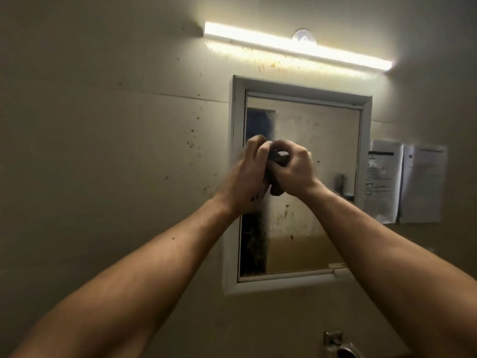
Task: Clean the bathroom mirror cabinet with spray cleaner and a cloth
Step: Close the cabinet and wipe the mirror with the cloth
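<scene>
The cloth (pixel 277 161) is mostly hidden, gripped between the left hand (pixel 245 179) and right hand (pixel 294 169), and the left hand is blurred toward its 12 o'clock. At the mirror's (pixel 309 130) 3 o'clock the papers' (pixel 384 182) print is too small to read. At its 6 o'clock the tap (pixel 343 351) is cut by the bottom edge.

a grubby bathroom: a white-framed mirror cabinet (pixel 309 130) on a spattered wall (pixel 129 151), a strip light (pixel 296 45) at 12 o'clock, a metal fitting (pixel 335 342) at 6 o'clock.
</scene>
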